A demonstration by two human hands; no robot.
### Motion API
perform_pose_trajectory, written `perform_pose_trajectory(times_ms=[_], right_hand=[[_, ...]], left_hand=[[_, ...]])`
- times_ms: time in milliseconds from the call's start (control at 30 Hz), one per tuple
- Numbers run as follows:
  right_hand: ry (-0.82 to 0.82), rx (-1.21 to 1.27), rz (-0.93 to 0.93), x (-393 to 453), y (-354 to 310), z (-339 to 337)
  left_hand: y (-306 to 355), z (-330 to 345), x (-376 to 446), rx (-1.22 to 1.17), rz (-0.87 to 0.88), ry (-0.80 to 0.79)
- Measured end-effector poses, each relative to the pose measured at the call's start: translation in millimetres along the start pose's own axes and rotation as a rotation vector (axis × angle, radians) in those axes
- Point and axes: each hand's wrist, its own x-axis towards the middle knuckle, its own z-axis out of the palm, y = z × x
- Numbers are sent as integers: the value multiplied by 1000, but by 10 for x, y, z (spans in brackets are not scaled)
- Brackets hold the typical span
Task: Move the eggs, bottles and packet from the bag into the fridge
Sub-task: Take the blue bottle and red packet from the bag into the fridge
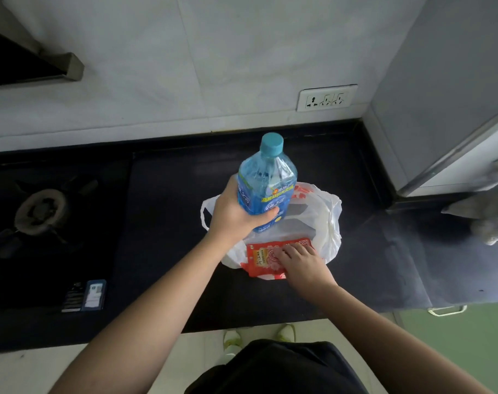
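Spanning the scene, the dark tabletop (168, 194) carries a white plastic bag (328, 220) near its middle. Above the bag, the left hand (233, 214) grips a blue bottle (266, 183), fingers curled round its label; its long axis tilts far, the teal cap pointing away. The right hand (299, 260) rests its fingers on a flat red packet (264, 258) at the bag's near edge.

bottle (266, 180): clear glossy plastic | bag (327, 214): thin white plastic | counter (299, 155): dark matt stone
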Motion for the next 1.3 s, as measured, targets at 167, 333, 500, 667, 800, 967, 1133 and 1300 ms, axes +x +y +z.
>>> perform_pose_trajectory(times_ms=[167, 333, 500, 667, 800, 967, 1133, 1300], right_hand=[[26, 59, 83, -22, 3, -162], [154, 360, 285, -110, -72, -492], [348, 923, 550, -117, -116, -705], [353, 1310, 578, -242, -327, -944], [389, 1461, 532, -340, -502, -1069], [416, 1562, 508, -397, -709, -1089], [438, 1644, 468, -442, -859, -1131], [444, 1623, 443, -433, -970, -1182]], left_hand=[[147, -358, -224, -272, -54, -44], [228, -703, -398, -505, -106, -63], [235, -951, -523, -563, -142, -33], [180, -1071, -617, -627, -166, -48], [156, -1192, -667, -668, -173, -93], [130, -1335, -709, -750, -196, -158], [55, -1478, -784, -853, -260, -190], [56, -1630, -859, -827, -273, -173]])
